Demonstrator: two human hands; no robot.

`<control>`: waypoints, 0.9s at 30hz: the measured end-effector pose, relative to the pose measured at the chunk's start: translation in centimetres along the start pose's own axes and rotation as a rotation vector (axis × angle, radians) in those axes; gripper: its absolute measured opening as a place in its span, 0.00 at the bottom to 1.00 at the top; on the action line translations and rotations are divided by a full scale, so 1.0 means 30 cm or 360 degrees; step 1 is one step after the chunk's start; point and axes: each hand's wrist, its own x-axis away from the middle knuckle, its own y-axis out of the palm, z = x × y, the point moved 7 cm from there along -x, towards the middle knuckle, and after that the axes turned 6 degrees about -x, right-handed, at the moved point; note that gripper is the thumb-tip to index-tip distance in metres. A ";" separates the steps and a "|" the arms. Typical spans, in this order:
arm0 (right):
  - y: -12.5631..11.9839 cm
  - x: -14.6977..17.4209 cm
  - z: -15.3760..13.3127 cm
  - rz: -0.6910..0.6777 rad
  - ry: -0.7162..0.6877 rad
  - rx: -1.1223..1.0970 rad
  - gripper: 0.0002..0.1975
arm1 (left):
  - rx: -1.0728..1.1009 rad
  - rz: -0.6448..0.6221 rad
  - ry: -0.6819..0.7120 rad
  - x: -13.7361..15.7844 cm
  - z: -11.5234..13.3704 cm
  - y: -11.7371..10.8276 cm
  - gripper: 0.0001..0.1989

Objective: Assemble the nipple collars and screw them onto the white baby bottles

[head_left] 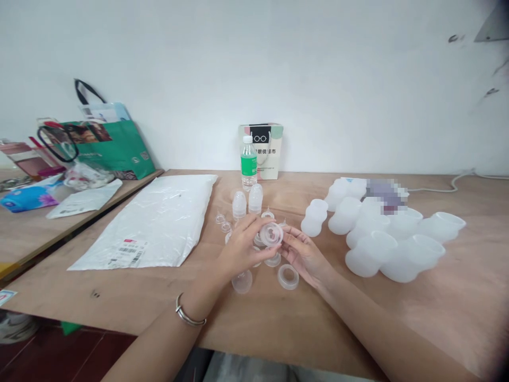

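My left hand [240,245] grips a translucent bottle collar ring [271,234] between thumb and fingers, its round opening facing me. From the other side, the fingertips of my right hand [305,257] pinch the ring's right edge; whether they also hold a small clear part there I cannot make out. Below the hands lie a loose collar ring [288,286] and a clear domed cap [242,283]. Behind them stand two capped bottle tops [239,206]. Several clear nipples and rings lie around and partly under my hands.
Several frosted white bottle bodies [411,260] lie and stand at the right. A white mailing bag [159,217] lies to the left. A water bottle [248,165] and a paper bag [272,159] stand by the wall. A green bag [115,146] sits far left.
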 end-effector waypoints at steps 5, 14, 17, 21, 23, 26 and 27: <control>-0.005 0.002 0.003 0.0142 0.0030 -0.0003 0.09 | 0.0145 0.0090 0.0085 0.000 0.013 -0.002 0.19; 0.002 0.014 0.006 0.0150 0.0025 -0.0078 0.09 | 0.0171 0.0193 -0.0008 -0.010 0.005 -0.011 0.18; -0.001 0.018 0.006 0.0197 0.0005 -0.0082 0.10 | 0.0175 0.0254 -0.0066 -0.013 -0.003 -0.018 0.16; -0.009 0.016 0.004 0.0223 0.0018 -0.0021 0.11 | 0.0208 0.0179 -0.0014 -0.009 0.000 -0.007 0.17; -0.016 0.012 0.001 0.0230 0.0012 0.0002 0.11 | 0.0251 0.0147 0.0027 -0.005 0.002 -0.002 0.19; -0.019 0.007 -0.004 0.0205 -0.0011 0.0020 0.11 | 0.0300 0.0123 0.0059 -0.002 0.004 0.000 0.20; -0.017 0.005 -0.006 0.0181 -0.0021 0.0022 0.11 | 0.0299 0.0121 0.0064 -0.003 0.005 -0.002 0.20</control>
